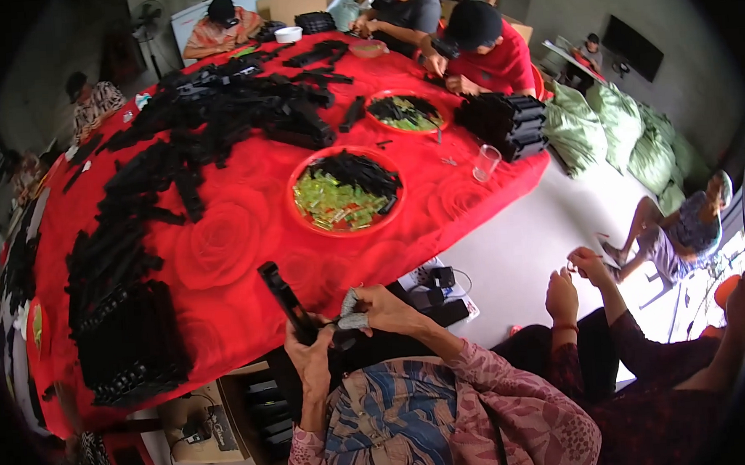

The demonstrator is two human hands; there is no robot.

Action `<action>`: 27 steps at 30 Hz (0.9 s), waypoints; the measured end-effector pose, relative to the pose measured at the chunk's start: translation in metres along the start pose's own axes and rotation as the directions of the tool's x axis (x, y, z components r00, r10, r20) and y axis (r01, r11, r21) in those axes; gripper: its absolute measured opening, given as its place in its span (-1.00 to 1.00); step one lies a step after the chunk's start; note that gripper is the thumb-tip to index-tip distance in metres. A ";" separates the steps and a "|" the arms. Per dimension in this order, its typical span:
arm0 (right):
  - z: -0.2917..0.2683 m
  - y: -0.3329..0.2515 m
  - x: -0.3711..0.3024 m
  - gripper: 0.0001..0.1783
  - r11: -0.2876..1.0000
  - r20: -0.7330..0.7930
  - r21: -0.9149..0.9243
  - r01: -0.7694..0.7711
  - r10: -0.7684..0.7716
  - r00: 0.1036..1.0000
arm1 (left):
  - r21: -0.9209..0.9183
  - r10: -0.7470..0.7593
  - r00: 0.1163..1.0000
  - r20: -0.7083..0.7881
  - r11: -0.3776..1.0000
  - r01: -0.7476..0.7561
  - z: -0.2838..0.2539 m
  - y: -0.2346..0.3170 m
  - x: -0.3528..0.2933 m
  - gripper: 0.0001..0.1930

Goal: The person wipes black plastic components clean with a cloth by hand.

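The left hand (309,354) has its fingers wrapped around the lower end of a long black part (285,298), just past the near edge of the table. The part sticks up out of the fist at a tilt, its top end leaning away and a bit left over the red tablecloth (225,320).

The right hand (391,312) comes in from the side, right beside the part's lower end, with grey finger wraps (354,321) on a couple of fingers. Those fingers are bent in close to the left hand, but honestly I can't tell if they're pinching something small or just touching the part. So the part sits mostly left of the right hand and above the left one.

Straight past the hands there's a red bowl (339,233) with yellow-green pieces (329,203) and black pieces (359,172) in it. Off to the left, near the table edge, is a stack of black parts (132,346). A co-worker's hands (563,297) are over on the right, well apart from these two.
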State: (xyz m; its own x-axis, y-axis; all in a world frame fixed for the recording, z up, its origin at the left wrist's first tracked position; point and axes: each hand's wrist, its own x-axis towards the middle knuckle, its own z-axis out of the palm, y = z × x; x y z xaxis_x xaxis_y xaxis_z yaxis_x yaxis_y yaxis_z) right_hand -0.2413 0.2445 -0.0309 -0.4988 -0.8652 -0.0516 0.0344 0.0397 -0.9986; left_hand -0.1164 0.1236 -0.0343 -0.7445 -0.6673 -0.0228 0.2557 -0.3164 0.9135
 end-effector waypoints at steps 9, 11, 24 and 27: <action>0.009 -0.022 -0.006 -0.85 0.973 -0.093 -0.211 0.093 -0.114 0.989 | 0.108 0.039 0.999 -0.019 0.993 -0.037 -0.004 0.003 -0.001 -0.72; 0.007 -0.012 -0.005 -0.85 0.963 -0.099 -0.241 0.122 -0.150 0.984 | 0.106 0.023 0.999 -0.024 0.994 -0.020 -0.003 0.003 0.000 -0.72; 0.004 -0.006 -0.002 -0.87 0.990 -0.080 -0.139 -0.007 -0.004 0.997 | 0.001 0.009 0.999 -0.032 1.000 -0.009 -0.003 0.001 0.000 -0.70; 0.006 -0.003 -0.002 -0.88 0.999 -0.071 -0.053 -0.013 0.009 0.997 | 0.002 0.040 0.999 -0.014 0.999 -0.040 -0.002 0.001 -0.001 -0.71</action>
State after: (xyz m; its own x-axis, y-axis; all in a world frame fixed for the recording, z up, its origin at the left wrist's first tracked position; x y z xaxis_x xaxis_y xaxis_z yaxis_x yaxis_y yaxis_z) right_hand -0.2357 0.2432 -0.0273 -0.5586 -0.8272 -0.0609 -0.0054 0.0771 -0.9970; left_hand -0.1145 0.1231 -0.0345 -0.7246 -0.6891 0.0084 0.2842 -0.2878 0.9146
